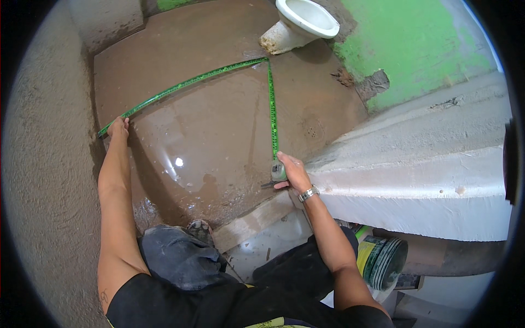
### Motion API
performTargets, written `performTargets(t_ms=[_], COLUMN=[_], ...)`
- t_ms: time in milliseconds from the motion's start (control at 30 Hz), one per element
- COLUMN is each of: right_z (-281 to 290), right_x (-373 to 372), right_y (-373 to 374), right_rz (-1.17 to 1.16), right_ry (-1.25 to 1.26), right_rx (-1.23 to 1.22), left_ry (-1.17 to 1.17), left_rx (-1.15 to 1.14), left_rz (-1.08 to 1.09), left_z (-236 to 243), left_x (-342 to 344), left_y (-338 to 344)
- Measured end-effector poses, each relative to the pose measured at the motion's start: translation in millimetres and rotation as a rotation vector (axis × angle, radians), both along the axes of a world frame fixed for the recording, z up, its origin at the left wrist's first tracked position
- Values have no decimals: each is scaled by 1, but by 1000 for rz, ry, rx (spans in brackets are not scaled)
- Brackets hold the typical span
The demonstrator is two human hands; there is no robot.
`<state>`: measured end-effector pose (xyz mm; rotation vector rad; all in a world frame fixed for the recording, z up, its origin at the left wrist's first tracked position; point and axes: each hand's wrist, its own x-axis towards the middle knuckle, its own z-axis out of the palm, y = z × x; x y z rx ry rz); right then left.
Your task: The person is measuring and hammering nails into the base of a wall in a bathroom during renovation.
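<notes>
A green tape measure blade [180,86] stretches across the wet brown floor [202,136]. It runs up from the left wall, folds sharply near the toilet's foot and comes back down toward me. My left hand [119,127] is closed on the blade close to its end, low beside the rough wall. In my right hand [294,170] is the tape measure's case [278,170], held above the floor's near right part, with a metal watch on that wrist. A dark thin piece [268,185] juts out under the case; I cannot make out what it is.
A white toilet bowl [309,19] stands at the back, near a chipped green wall [404,44]. Round drain holes [313,130] mark the floor. A pale sill [254,221] crosses before my knees. White sheeted wall edge [404,180] and stacked buckets [388,262] are on the right.
</notes>
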<state>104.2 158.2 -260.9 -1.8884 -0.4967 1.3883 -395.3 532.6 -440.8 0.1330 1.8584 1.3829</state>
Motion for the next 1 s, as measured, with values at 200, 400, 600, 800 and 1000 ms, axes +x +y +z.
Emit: performTargets(t_ms=[200, 400, 600, 800, 1000], right_z=[2, 2, 5, 5, 5], right_x=[-1, 0, -2, 3, 1], right_y=[1, -1, 3, 2, -3], right_rz=[5, -10, 11, 1, -3], right_ry=[18, 11, 11, -8, 15], right_rx=[6, 11, -1, 7, 12], left_ry=[-1, 19, 5, -8, -17], left_rx=[30, -8, 58, 18, 61], left_rz=[19, 15, -13, -4, -23], left_z=[3, -1, -12, -13, -13], left_x=[-5, 1, -20, -3, -8], left_y=[0, 2, 10, 11, 13])
